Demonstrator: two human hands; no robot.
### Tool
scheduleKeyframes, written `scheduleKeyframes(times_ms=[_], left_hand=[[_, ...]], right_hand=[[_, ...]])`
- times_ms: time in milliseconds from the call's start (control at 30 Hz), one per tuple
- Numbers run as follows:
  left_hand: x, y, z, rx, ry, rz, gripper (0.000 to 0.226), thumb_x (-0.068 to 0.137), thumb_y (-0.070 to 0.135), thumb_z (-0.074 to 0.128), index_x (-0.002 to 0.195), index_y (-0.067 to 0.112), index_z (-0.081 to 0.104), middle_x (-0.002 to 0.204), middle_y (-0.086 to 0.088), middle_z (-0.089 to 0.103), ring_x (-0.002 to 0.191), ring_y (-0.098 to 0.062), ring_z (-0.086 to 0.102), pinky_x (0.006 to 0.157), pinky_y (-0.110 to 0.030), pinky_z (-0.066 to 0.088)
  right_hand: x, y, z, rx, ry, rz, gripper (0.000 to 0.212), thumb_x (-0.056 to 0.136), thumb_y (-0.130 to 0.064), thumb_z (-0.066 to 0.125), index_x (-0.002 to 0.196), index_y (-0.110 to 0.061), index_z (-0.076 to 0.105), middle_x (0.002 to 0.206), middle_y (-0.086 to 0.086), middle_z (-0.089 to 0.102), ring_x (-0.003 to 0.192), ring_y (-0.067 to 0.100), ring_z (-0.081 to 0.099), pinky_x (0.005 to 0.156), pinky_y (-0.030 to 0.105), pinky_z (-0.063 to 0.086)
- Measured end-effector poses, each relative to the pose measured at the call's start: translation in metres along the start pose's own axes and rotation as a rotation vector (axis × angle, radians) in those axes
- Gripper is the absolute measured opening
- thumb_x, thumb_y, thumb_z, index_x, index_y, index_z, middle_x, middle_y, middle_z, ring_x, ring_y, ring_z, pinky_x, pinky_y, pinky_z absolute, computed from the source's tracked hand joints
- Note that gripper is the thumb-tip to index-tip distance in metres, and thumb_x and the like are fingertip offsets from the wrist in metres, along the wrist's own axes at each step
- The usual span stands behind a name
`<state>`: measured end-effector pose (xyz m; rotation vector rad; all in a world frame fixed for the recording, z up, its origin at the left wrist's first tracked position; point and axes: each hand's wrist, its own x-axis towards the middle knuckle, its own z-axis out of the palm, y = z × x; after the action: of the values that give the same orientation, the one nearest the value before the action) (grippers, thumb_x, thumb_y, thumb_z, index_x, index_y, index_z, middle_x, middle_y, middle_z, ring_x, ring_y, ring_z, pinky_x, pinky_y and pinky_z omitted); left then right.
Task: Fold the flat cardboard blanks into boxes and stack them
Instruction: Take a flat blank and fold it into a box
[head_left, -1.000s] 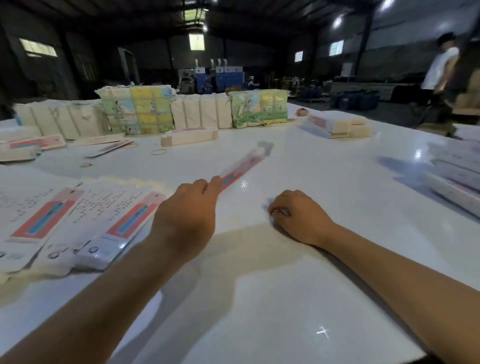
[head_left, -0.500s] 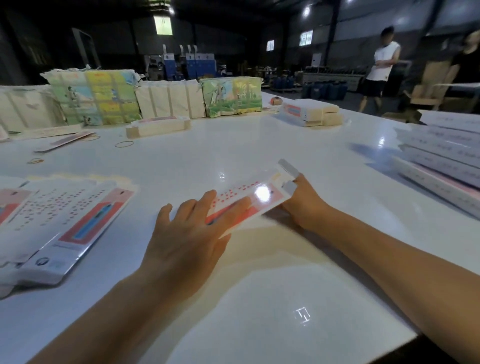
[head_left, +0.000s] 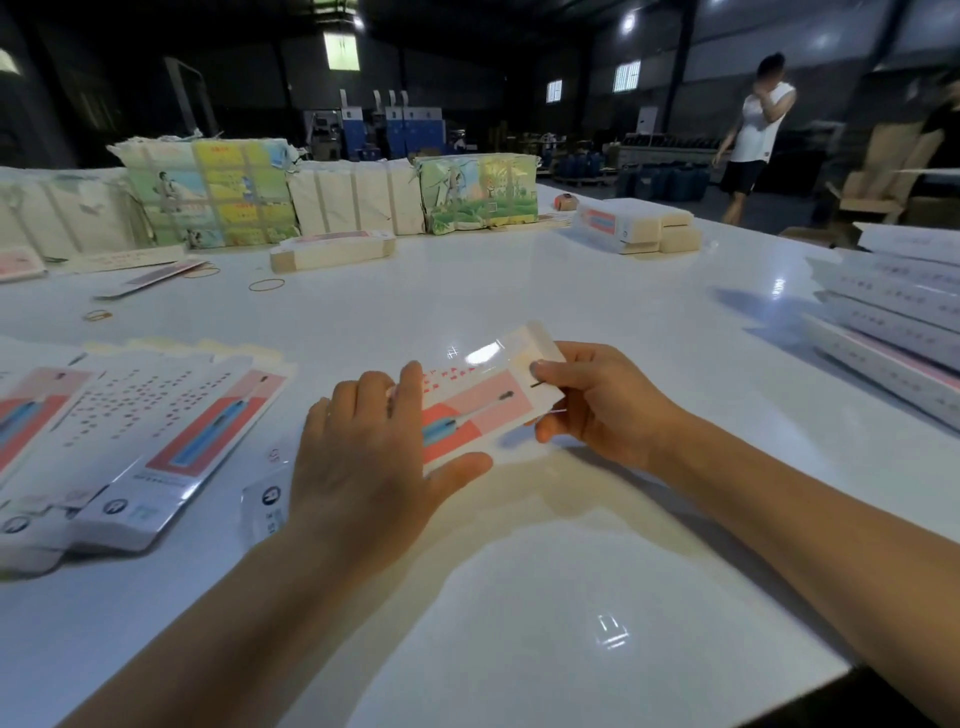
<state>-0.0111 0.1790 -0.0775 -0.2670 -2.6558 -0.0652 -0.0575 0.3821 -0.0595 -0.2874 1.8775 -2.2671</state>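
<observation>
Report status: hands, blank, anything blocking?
Left hand and right hand both grip one cardboard blank, held above the table. Not yet boxed. Flat blanks lie left, finished stack right; nothing blocking.

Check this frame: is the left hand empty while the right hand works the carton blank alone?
No. Both the left hand and the right hand grip the carton blank, one at each end.
</observation>
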Motion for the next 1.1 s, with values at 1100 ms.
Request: scheduleKeyframes(times_ms=[1100], left_hand=[[0.003,-0.001,-0.004,-0.122,0.111,-0.077,0.071,0.062,0.078,0.032,0.099,0.02,0.05,0.092,0.002,0.062,0.065,-0.012,0.048,0.051,-0.019,0.028]], right_hand=[[-0.016,0.01,0.026,-0.388,0.199,-0.318,0.044,0.087,0.008,0.039,0.105,-0.02,0.067,0.078,-0.004,0.068,0.052,0.011,0.047,0.051,0.024,0.045]])
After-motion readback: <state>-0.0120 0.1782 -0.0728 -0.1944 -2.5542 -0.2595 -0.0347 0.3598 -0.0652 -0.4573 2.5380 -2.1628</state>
